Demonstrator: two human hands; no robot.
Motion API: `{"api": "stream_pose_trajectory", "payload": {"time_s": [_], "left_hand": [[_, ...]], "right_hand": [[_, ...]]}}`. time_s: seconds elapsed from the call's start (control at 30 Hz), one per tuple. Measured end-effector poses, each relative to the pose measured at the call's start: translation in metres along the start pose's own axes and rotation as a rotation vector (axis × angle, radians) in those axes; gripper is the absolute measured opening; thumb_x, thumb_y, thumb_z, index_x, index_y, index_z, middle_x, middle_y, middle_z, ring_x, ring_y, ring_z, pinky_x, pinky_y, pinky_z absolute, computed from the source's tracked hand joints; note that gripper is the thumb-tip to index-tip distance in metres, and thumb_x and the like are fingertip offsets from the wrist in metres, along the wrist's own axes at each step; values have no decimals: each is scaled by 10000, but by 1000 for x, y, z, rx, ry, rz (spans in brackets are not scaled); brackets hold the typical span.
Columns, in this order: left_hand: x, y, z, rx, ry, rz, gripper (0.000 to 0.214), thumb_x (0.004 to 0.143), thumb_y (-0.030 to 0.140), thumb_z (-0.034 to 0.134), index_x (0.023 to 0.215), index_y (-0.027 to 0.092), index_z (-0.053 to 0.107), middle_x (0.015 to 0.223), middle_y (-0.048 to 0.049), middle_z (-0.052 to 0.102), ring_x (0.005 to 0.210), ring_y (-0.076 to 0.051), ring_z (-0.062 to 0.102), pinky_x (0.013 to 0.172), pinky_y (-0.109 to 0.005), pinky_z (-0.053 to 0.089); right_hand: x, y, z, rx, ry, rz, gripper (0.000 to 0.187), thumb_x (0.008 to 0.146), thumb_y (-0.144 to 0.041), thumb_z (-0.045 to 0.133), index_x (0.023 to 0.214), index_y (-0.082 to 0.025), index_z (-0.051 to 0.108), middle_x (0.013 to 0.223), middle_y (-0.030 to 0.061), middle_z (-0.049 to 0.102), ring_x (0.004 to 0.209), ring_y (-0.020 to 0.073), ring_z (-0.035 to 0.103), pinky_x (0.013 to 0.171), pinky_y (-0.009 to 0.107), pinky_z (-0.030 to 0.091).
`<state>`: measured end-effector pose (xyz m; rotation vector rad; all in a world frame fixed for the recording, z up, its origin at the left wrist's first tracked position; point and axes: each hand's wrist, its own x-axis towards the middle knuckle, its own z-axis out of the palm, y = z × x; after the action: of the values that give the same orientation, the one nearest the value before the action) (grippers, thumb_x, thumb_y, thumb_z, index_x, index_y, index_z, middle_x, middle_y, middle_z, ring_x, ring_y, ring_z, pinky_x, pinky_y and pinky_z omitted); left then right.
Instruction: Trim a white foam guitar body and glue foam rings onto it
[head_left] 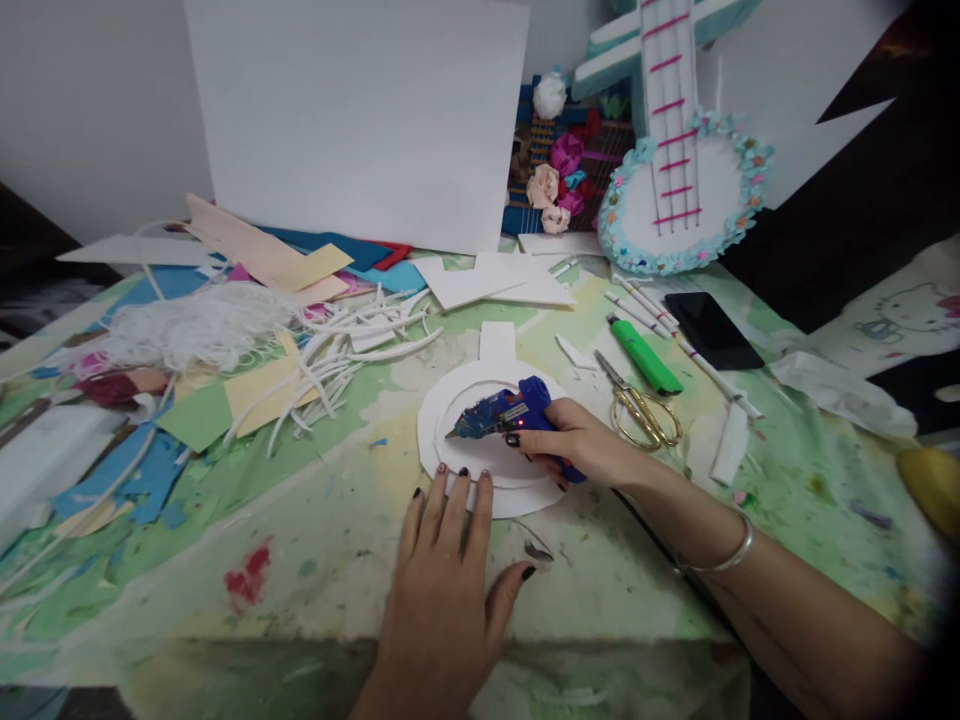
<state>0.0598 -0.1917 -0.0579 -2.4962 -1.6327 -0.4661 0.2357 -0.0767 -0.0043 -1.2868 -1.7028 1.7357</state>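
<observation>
My right hand (581, 440) grips a blue hot glue gun (499, 410), its nozzle pointing left over a white round foam cutout (450, 400) that lies on the paint-stained table (315, 560). A raised white ring runs around the cutout, and a small tab sticks out at its far edge. My left hand (446, 570) lies flat with fingers spread, its fingertips pressing the near edge of the cutout. A metal bangle sits on my right wrist.
Gold-handled scissors (641, 405), a green marker (645, 357), several glue sticks (675, 335) and a black phone (711, 328) lie to the right. White foam strips (345, 360) and coloured paper scraps (202, 400) cover the left. A foam guitar (679, 150) and a white board (360, 120) stand at the back.
</observation>
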Motion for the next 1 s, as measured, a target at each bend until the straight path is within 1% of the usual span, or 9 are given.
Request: {"api": "stream_pose_trajectory", "payload": {"time_s": [0.1, 0.3, 0.5, 0.7, 0.8, 0.9, 1.0], "left_hand": [[-2, -2, 0, 3, 1, 27, 640, 851, 429, 466, 1381, 97, 328, 1386, -165, 401, 1321, -334, 281, 1031, -500, 309], [-1, -2, 0, 10, 6, 32, 634, 849, 434, 467, 1367, 89, 347, 1376, -170, 414, 1317, -339, 286, 1031, -512, 304], [-1, -2, -1, 5, 0, 25, 607, 852, 425, 465, 1356, 100, 364, 1381, -171, 408, 1311, -332, 299, 1032, -511, 304], [-1, -2, -1, -3, -2, 19, 624, 847, 430, 470, 1353, 82, 357, 1376, -180, 408, 1315, -335, 292, 1031, -516, 311], [-2, -2, 0, 0, 11, 25, 618, 845, 426, 476, 1335, 64, 373, 1364, -185, 422, 1317, -336, 289, 1036, -516, 307], [-2, -2, 0, 6, 20, 35, 616, 842, 424, 485, 1330, 63, 379, 1355, -184, 434, 1313, -338, 296, 1035, -511, 308], [-1, -2, 1, 12, 29, 44, 609, 841, 420, 487, 1325, 63, 386, 1355, -186, 435, 1308, -346, 302, 1030, -515, 309]], "right_hand": [[1, 2, 0, -24, -11, -2, 317, 747, -359, 564, 517, -166, 461, 398, -44, 443, 341, 66, 401, 341, 201, 356], [3, 5, 3, -25, -24, -4, 313, 745, -370, 572, 530, -169, 464, 410, -51, 434, 339, 64, 397, 327, 201, 368], [1, 5, 0, -97, -11, 9, 363, 748, -381, 577, 480, -170, 453, 372, -35, 444, 318, 74, 417, 325, 203, 343], [-5, 2, -6, -105, -46, 72, 384, 739, -402, 582, 466, -175, 436, 373, -26, 457, 311, 88, 449, 323, 208, 329], [-7, 4, -8, -144, -65, 35, 374, 755, -400, 568, 483, -163, 470, 390, -16, 478, 329, 85, 456, 345, 207, 346], [-7, 5, -8, -170, -47, 8, 331, 763, -401, 566, 547, -156, 509, 405, -25, 480, 340, 84, 448, 347, 207, 343], [-5, 4, -7, -177, -32, 5, 336, 765, -396, 566, 535, -163, 487, 401, -31, 472, 336, 76, 432, 341, 201, 324]]}}
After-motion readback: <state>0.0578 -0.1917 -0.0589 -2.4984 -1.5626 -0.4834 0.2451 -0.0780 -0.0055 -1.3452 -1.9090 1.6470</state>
